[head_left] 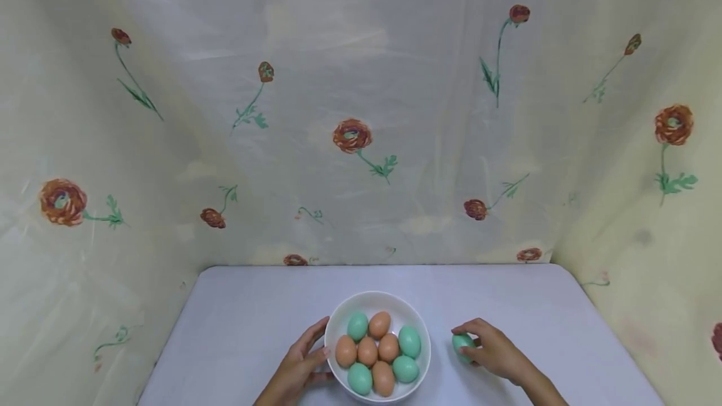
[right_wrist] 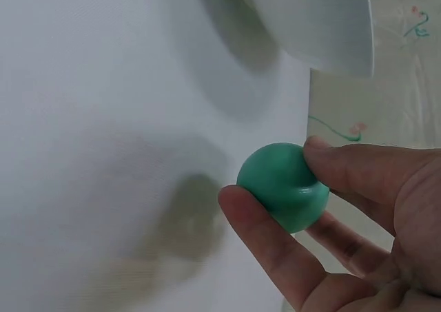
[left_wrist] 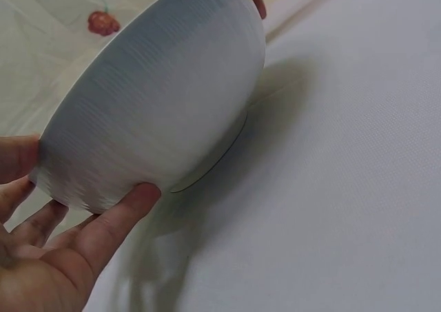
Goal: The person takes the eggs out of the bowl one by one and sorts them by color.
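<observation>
A white bowl [head_left: 422, 362] stands at the front middle of the table with several brown eggs [head_left: 346, 351] and several green eggs [head_left: 409, 341] in it. My left hand [head_left: 299, 359] holds the bowl from its left side. In the left wrist view, the thumb lies at the rim and the other fingers spread along the ribbed outer wall [left_wrist: 158, 85]. To the right of the bowl, my right hand [head_left: 493, 351] grips another green egg [right_wrist: 282, 184] between thumb and fingers. The right wrist view shows this egg above the cloth, apart from the bowl.
A white cloth covers the table [head_left: 254, 306], with its back edge against a hanging curtain [head_left: 417, 205] printed with red flowers. More of this sheeting hangs along the left and right sides. Shadows of the hands and bowl fall on the cloth.
</observation>
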The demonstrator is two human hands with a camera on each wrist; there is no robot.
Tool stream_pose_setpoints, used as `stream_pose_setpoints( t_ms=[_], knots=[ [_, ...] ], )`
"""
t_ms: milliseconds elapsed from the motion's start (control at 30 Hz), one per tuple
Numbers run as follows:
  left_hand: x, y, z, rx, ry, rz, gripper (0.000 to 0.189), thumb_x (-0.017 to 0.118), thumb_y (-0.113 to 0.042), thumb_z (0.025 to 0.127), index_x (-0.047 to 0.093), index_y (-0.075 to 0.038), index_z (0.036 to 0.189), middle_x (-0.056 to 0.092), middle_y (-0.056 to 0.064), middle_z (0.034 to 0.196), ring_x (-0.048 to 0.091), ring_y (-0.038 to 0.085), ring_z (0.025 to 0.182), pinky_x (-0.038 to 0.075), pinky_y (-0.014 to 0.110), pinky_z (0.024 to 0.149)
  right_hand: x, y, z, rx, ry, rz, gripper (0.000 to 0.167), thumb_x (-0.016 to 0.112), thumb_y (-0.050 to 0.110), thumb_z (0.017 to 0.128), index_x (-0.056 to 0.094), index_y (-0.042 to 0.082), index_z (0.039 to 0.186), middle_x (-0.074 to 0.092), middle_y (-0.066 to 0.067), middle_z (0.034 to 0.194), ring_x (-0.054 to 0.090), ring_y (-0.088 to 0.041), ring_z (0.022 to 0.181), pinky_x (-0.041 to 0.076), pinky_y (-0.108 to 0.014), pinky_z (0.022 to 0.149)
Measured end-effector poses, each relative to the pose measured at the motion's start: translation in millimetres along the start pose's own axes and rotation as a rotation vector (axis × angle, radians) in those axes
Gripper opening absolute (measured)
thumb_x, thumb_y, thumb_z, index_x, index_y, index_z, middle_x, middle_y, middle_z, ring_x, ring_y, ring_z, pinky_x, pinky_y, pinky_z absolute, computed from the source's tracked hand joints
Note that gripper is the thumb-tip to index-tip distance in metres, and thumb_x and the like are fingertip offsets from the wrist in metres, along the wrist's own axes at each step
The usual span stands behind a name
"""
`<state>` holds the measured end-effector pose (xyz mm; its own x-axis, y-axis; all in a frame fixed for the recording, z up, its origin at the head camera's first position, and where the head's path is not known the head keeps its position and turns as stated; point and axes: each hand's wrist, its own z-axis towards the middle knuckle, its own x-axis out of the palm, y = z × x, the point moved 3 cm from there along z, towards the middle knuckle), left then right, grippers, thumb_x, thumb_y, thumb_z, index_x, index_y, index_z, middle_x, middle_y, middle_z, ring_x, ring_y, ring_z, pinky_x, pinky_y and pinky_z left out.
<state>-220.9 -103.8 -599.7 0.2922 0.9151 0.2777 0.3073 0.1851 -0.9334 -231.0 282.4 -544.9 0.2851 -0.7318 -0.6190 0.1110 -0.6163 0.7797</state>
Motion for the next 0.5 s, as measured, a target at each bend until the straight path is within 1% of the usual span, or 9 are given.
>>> stream_pose_setpoints(
  t_ms=[67, 133, 233, 300, 367, 433, 500],
  knots=[
    [-0.4, -1.1, 1.3, 0.003, -0.011, 0.000, 0.072, 0.065, -0.021, 0.097, 0.028, -0.015, 0.158, 0.013, 0.022, 0.166, 0.049, 0.033, 0.134, 0.059, 0.054, 0.090, -0.5, -2.2, 2.2, -0.013, -0.017, -0.013, 0.036, 0.075, 0.003, 0.085, 0.066, -0.003, 0.119, 0.061, -0.020, 0.115, 0.066, -0.028, 0.094, 0.060, -0.022, 0.061],
    [-0.8, -2.0, 2.2, 0.009, -0.016, 0.004, 0.072, 0.065, -0.022, 0.097, 0.028, -0.015, 0.158, 0.014, 0.023, 0.165, 0.047, 0.035, 0.135, 0.059, 0.054, 0.090, -0.8, -3.2, 4.6, -0.035, -0.036, -0.051, 0.035, 0.075, 0.003, 0.084, 0.068, -0.002, 0.117, 0.062, -0.018, 0.113, 0.064, -0.025, 0.093, 0.058, -0.021, 0.061],
    [-0.9, -2.7, 2.5, 0.004, -0.018, 0.004, 0.072, 0.066, -0.022, 0.096, 0.028, -0.015, 0.158, 0.014, 0.023, 0.165, 0.045, 0.037, 0.136, 0.058, 0.054, 0.091, -0.8, -5.2, 7.6, -0.068, -0.059, -0.157, 0.032, 0.076, 0.004, 0.083, 0.070, 0.001, 0.114, 0.065, -0.013, 0.110, 0.062, -0.022, 0.091, 0.055, -0.022, 0.064],
    [-1.0, -2.3, 2.1, -0.005, -0.016, 0.005, 0.072, 0.065, -0.023, 0.097, 0.028, -0.015, 0.158, 0.013, 0.023, 0.166, 0.044, 0.036, 0.137, 0.058, 0.054, 0.091, 0.2, -7.1, 8.2, -0.047, -0.074, -0.223, 0.031, 0.076, 0.003, 0.082, 0.071, 0.003, 0.112, 0.066, -0.009, 0.109, 0.062, -0.023, 0.094, 0.057, -0.030, 0.074],
    [-0.5, -1.9, 1.3, -0.016, -0.013, -0.002, 0.071, 0.065, -0.022, 0.097, 0.028, -0.016, 0.158, 0.012, 0.022, 0.166, 0.044, 0.035, 0.137, 0.058, 0.054, 0.092, 1.7, -9.4, 8.0, -0.014, -0.080, -0.263, 0.030, 0.076, 0.002, 0.082, 0.072, 0.004, 0.111, 0.066, -0.007, 0.108, 0.064, -0.026, 0.100, 0.058, -0.039, 0.085],
    [0.1, -1.9, 0.2, -0.025, -0.010, -0.003, 0.071, 0.064, -0.022, 0.098, 0.028, -0.016, 0.158, 0.012, 0.021, 0.166, 0.046, 0.033, 0.136, 0.058, 0.055, 0.091, 3.9, -11.7, 6.8, 0.025, -0.084, -0.272, 0.029, 0.076, 0.001, 0.082, 0.072, 0.005, 0.111, 0.066, -0.007, 0.109, 0.064, -0.030, 0.106, 0.055, -0.049, 0.093],
    [0.1, -2.1, -0.6, -0.034, -0.012, -0.003, 0.071, 0.064, -0.021, 0.098, 0.027, -0.017, 0.158, 0.011, 0.021, 0.167, 0.047, 0.033, 0.135, 0.058, 0.055, 0.091, 5.8, -13.2, 6.0, 0.041, -0.086, -0.265, 0.029, 0.075, 0.000, 0.083, 0.071, 0.004, 0.111, 0.065, -0.008, 0.110, 0.063, -0.033, 0.109, 0.053, -0.054, 0.096]
  ],
)
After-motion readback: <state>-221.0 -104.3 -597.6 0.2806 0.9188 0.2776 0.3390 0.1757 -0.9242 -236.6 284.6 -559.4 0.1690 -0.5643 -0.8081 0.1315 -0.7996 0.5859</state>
